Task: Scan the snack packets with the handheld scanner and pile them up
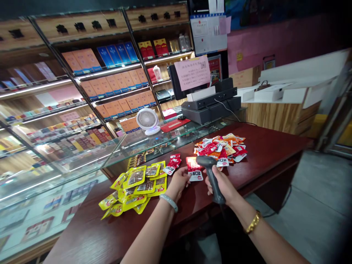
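Note:
My right hand [224, 185] is wrapped around the handle of a dark grey barcode scanner [216, 181], its head pointing left above the table. Beneath the scanner's head is a single red-and-white snack packet [194, 169]. The curled fingers of my left hand [179, 181] pinch that packet at its left edge. Just beyond my left hand lie a few small red-and-white packets [173, 164]. A heap of yellow snack packets [137, 185] spreads to the left of my left wrist. Farther back on the right is a pile of red and orange packets [220, 148].
The dark red wooden table [269, 146] adjoins a glass display counter [115, 150]. On the glass stand a white fan [147, 120] and a black cash-register setup [210, 106] with a trailing cable. Shelves of boxed goods [115, 84] line the back wall.

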{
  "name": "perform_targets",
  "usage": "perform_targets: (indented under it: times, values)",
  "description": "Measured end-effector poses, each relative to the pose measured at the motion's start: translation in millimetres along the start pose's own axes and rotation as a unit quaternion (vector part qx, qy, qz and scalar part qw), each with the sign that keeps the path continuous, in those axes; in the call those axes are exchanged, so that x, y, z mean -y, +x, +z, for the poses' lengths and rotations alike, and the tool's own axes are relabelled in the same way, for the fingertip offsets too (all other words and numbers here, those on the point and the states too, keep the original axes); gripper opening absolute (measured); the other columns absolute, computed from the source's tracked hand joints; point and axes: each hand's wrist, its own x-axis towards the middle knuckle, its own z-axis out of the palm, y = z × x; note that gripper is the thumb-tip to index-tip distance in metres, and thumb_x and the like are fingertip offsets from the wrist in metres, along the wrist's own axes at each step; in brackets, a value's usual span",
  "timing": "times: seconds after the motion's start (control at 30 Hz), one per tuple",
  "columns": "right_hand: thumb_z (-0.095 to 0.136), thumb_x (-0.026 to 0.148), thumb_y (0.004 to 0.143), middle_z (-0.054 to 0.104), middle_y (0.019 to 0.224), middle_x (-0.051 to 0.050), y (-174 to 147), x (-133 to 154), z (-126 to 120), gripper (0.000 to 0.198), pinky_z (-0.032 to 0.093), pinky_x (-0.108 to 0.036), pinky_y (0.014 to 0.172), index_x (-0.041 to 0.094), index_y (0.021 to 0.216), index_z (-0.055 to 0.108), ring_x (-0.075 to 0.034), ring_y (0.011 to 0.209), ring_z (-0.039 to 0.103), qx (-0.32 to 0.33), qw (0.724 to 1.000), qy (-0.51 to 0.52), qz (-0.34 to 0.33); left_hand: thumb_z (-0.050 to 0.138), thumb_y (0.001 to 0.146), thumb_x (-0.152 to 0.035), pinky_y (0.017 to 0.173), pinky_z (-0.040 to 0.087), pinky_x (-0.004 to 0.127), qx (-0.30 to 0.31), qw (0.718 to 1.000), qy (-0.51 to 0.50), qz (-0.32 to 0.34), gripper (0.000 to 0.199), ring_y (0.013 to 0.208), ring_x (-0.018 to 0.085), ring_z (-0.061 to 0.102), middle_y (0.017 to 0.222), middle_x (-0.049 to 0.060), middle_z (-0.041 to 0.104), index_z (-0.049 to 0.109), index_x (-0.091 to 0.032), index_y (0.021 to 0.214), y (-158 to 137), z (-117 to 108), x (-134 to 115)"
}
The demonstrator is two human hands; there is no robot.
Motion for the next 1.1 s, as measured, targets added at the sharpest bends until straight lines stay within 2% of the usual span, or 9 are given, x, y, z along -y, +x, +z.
perform_targets:
  times: [0.2,0.3,0.37,0.47,0.53,0.67,0.8,0.93,1.1]
  values:
    - [0.055,0.069,0.082,0.052,0.047,0.008,-2,-1,-2,0.052,0.048,-0.024,0.038,0.019,0.097,0.055,-0.009,0.033,0.044,0.008,1.000,0.007,0.003,0.074,0.068,-0.029,0.039,0.028,0.018,-0.002,1.000,0.014,-0.004,0.046,0.041,0.005,0.042,0.060,-0.004,0.055,0.064,-0.012,0.110,-1,-5,0]
    - [0.053,0.069,0.085,0.052,0.049,0.008,-3,-1,-4,0.050,0.050,-0.025,0.041,0.020,0.096,0.055,-0.009,0.034,0.045,0.015,1.000,0.016,-0.016,0.070,0.071,-0.028,0.046,0.037,0.020,-0.095,0.993,0.069,-0.011,0.039,0.049,0.009,0.050,0.064,-0.002,0.058,0.065,-0.012,0.106,-6,-26,-9]
    - [0.053,0.069,0.084,0.053,0.049,0.008,-2,-1,-5,0.051,0.051,-0.025,0.042,0.020,0.095,0.055,-0.009,0.035,0.045,0.012,0.999,0.022,-0.028,0.070,0.071,-0.025,0.061,0.047,0.026,-0.204,0.963,0.172,0.044,0.040,0.068,0.016,0.060,0.078,0.003,0.064,0.065,-0.015,0.109,-10,-39,-17]
    - [0.054,0.070,0.083,0.052,0.049,0.007,-1,-2,-5,0.052,0.050,-0.025,0.041,0.019,0.096,0.056,-0.009,0.036,0.046,-0.010,0.999,0.032,-0.033,0.070,0.072,-0.023,0.091,0.046,0.037,-0.309,0.875,0.336,0.162,0.044,0.106,0.025,0.059,0.109,0.011,0.065,0.064,-0.019,0.115,-11,-42,-26]
    - [0.055,0.070,0.083,0.052,0.049,0.007,-1,-3,-5,0.053,0.050,-0.024,0.041,0.019,0.096,0.056,-0.009,0.036,0.046,-0.023,0.999,0.037,-0.033,0.068,0.075,-0.024,0.098,0.042,0.039,-0.277,0.866,0.375,0.181,0.037,0.111,0.026,0.057,0.111,0.012,0.066,0.067,-0.018,0.112,-4,-28,-27]
    - [0.055,0.070,0.082,0.051,0.049,0.008,-2,-3,-3,0.052,0.048,-0.022,0.040,0.020,0.097,0.056,-0.009,0.037,0.046,-0.045,0.997,0.048,-0.042,0.063,0.082,-0.031,0.085,0.046,0.031,-0.129,0.927,0.330,0.127,0.022,0.089,0.021,0.064,0.095,0.011,0.072,0.071,-0.017,0.096,27,21,-20]
    - [0.056,0.071,0.081,0.051,0.050,0.008,-3,-3,-3,0.054,0.051,-0.024,0.042,0.020,0.100,0.055,-0.009,0.037,0.046,-0.053,0.996,0.062,-0.043,0.061,0.083,-0.040,0.073,0.045,0.029,-0.088,0.926,0.362,0.061,0.028,0.072,0.020,0.063,0.073,0.011,0.070,0.070,-0.016,0.072,60,53,-20]
    - [0.055,0.071,0.082,0.052,0.050,0.009,-2,-3,-4,0.054,0.053,-0.026,0.044,0.021,0.101,0.054,-0.009,0.036,0.047,-0.050,0.996,0.064,-0.030,0.069,0.076,-0.031,0.067,0.042,0.026,-0.078,0.929,0.362,0.024,0.028,0.062,0.017,0.058,0.054,0.004,0.058,0.058,-0.018,0.054,80,60,-26]
    - [0.053,0.070,0.084,0.051,0.051,0.009,-2,-3,-6,0.051,0.051,-0.025,0.043,0.021,0.100,0.054,-0.009,0.037,0.046,-0.038,0.996,0.067,-0.036,0.065,0.079,-0.021,0.054,0.038,0.022,-0.123,0.941,0.316,0.011,0.015,0.048,0.010,0.051,0.056,-0.003,0.052,0.053,-0.018,0.070,77,43,-22]
